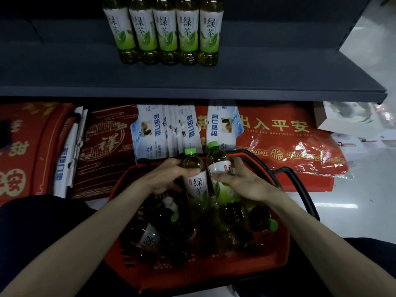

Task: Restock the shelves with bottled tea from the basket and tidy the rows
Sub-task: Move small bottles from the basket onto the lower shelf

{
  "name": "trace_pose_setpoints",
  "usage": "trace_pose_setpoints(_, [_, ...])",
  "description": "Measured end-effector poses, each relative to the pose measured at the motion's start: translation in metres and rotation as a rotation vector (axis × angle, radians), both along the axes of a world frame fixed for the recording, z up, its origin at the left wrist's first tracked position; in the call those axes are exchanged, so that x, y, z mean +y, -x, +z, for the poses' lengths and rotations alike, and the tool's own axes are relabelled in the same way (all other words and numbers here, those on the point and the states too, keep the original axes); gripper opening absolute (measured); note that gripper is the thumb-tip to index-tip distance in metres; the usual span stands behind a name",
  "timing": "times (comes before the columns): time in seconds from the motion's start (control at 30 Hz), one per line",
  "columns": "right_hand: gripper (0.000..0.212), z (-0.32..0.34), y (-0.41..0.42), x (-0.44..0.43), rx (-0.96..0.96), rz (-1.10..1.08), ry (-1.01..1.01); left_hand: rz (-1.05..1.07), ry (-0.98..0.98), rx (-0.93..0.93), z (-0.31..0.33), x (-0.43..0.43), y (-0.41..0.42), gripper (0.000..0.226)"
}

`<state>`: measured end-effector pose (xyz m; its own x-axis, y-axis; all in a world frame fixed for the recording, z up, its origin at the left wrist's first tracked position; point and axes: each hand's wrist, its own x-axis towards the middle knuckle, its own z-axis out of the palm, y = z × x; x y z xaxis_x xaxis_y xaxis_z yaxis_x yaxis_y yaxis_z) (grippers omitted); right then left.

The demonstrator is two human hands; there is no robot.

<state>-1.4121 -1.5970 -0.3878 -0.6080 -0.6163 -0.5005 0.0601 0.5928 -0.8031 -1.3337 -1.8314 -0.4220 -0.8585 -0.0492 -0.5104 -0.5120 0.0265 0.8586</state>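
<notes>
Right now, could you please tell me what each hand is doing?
Left hand: closed around the left green tea bottle, over the red basket.
Right hand: closed around the right green tea bottle.

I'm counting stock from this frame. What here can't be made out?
All in the head view:
- Shelf bottles: caps cut off by the top edge; any rows behind are hidden by the front row.
- Basket: bottle count unclear, as the contents are dark, piled up and partly under the forearms.
- Right bottle: label partly covered by the right hand.
</notes>
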Motion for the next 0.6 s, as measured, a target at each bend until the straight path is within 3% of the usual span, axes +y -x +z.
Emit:
trace_pose_setpoints(0.13, [0.081, -0.006, 0.001, -0.004, 0.001, -0.09, 0.168, 0.174, -0.179, 0.085, 0.005, 0.004, 0.005, 0.052])
trace_pose_setpoints(0.2, [0.077, -0.012, 0.002, -0.006, 0.005, -0.13, 0.229, 0.224, -0.223, 0.103, 0.006, 0.005, 0.007, 0.05])
trace_pose_setpoints(0.3, [0.076, -0.015, 0.004, -0.008, -0.013, -0.163, 0.282, 0.212, -0.252, 0.085, 0.008, 0.007, 0.009, 0.043])
trace_pose_setpoints(0.47, [0.066, -0.026, 0.006, -0.012, -0.17, -0.213, 0.283, 0.216, -0.23, 0.112, 0.007, 0.012, 0.009, 0.05])
trace_pose_setpoints(0.6, [0.069, -0.038, 0.013, -0.012, -0.217, -0.237, 0.316, 0.281, -0.233, 0.124, 0.01, 0.016, 0.012, 0.036])
